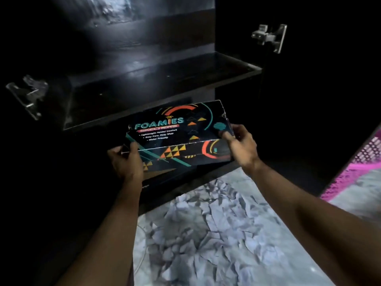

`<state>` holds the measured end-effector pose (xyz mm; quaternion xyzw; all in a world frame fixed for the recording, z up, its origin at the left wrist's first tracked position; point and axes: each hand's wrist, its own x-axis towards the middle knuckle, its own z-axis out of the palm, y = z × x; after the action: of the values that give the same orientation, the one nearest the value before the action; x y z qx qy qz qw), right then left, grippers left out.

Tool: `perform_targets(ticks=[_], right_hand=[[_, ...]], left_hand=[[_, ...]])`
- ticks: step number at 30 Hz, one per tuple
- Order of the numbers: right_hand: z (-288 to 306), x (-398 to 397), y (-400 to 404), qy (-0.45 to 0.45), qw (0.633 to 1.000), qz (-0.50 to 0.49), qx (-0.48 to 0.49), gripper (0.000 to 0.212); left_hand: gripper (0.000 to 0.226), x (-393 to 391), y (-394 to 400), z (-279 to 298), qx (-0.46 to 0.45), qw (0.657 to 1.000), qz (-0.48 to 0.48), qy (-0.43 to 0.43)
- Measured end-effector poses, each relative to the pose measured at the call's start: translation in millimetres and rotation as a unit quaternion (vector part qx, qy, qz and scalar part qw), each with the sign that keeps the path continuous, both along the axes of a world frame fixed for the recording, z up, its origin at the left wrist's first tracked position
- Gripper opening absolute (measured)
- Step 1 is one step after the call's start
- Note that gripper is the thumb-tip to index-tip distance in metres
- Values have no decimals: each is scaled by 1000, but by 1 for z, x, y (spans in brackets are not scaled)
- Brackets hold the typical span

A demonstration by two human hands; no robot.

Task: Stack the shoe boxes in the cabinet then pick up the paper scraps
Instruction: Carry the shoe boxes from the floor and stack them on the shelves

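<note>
A black shoe box [177, 133] with teal "FOAMIES" lettering and orange triangles is held in front of the dark cabinet [156, 83], just below its shelf. My left hand [126, 159] grips the box's left end. At the right end, my right hand [241, 147] holds it with the thumb on the lid. White paper scraps [208, 230] lie heaped on the floor below my arms. The cabinet's lower compartment behind the box is too dark to see into.
Both cabinet doors stand open, with metal hinges at the left [28, 98] and upper right [270, 37]. A pink mesh basket [358, 168] sits at the right edge on the pale floor. The shelf above the box holds nothing visible.
</note>
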<state>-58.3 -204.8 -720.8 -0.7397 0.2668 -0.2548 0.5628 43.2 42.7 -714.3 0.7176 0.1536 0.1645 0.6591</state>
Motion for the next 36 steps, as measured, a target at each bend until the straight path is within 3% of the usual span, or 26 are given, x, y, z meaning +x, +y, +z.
perform_targets(ticks=[3,12,15,17,19,23,24,27,31,34,36], right_hand=[[1,57,18,-5,1000,21,15,41],[-37,126,50,21,993,104,42,54],[-44,111,51,17,991,119,51,49],[-48,95,46,22,994,95,54,44],[-53,67,36,44,996,75,26,36],[-65,-18,15,78,992,94,-6,27],[-70,-45,9,91,990,103,-17,23],[-78,-132,-7,145,986,78,-40,26],[-94,-248,-26,180,982,-15,-60,12],[-113,-331,-52,174,970,-163,-55,12],[-118,-378,-73,160,948,-270,-48,9]], left_hand=[[26,19,15,-6,-21,999,46,-3],[75,58,37,-39,72,995,61,14],[86,49,32,-46,15,997,75,26],[81,33,25,-49,-17,995,86,41],[70,7,15,-52,13,995,79,59],[78,-40,-19,-67,101,991,-69,47],[69,-52,-33,-72,104,987,-123,25],[11,-97,-84,-82,112,940,-321,10],[14,-177,-149,-94,141,829,-542,1],[27,-242,-203,-110,130,744,-656,5],[12,-283,-237,-121,140,689,-711,17]])
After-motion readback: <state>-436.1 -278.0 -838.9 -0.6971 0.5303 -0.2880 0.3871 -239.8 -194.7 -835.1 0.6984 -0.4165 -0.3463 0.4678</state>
